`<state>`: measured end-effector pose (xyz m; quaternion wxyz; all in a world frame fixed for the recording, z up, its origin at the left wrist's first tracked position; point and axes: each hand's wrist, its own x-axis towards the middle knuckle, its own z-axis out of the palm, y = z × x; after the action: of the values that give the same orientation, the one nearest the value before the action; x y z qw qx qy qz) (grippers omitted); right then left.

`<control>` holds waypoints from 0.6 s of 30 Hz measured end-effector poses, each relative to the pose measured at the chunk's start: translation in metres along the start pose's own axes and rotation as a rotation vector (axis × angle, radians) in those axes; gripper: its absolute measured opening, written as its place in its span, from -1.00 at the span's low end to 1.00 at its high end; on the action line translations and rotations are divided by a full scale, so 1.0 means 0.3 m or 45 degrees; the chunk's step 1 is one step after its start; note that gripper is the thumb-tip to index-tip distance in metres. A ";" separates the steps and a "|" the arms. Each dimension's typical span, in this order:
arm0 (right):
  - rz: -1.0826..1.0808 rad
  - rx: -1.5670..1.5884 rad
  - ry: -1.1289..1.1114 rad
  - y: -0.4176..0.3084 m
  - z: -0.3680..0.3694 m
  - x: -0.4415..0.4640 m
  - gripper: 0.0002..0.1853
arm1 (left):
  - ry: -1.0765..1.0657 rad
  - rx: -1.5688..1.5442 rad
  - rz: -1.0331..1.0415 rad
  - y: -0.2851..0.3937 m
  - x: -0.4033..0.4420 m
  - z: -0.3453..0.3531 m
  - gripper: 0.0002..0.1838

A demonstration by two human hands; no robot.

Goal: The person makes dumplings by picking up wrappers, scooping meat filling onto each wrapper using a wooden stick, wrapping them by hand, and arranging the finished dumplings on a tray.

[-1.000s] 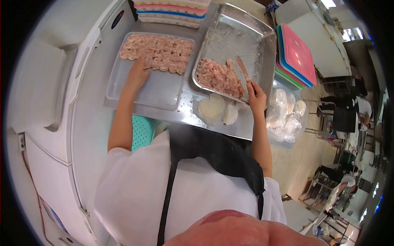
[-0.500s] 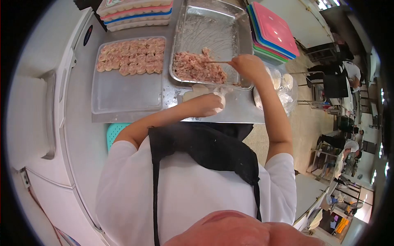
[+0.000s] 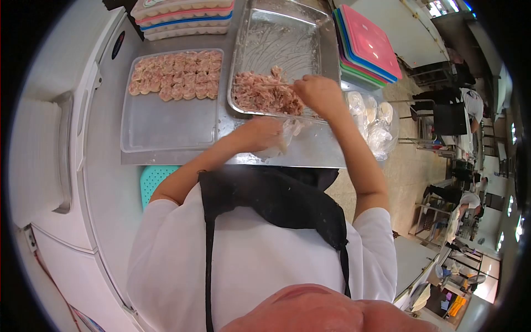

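Roughly crosswise, spatula (image 3: 281,85) pts L from R hand (image 3: 317,93).

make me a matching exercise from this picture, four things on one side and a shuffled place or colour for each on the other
1. chopped meat
2. meat-topped pieces
3. perforated basket
4. apron

A. turquoise
B. set in rows on the plastic tray
C. black
D. heaped in the metal tray

Pairs: 1-D, 2-B, 3-A, 4-C
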<state>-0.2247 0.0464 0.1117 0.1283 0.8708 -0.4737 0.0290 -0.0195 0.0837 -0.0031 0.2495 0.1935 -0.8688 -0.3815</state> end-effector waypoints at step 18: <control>0.355 0.454 -0.539 -0.033 0.028 -0.005 -0.56 | -0.097 -0.080 -0.311 -0.015 -0.114 -0.211 -0.72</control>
<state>-0.2178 0.0506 0.1015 -0.1329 0.7930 -0.5922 -0.0531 0.0453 0.0629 0.0207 0.1738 0.2755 -0.8352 -0.4431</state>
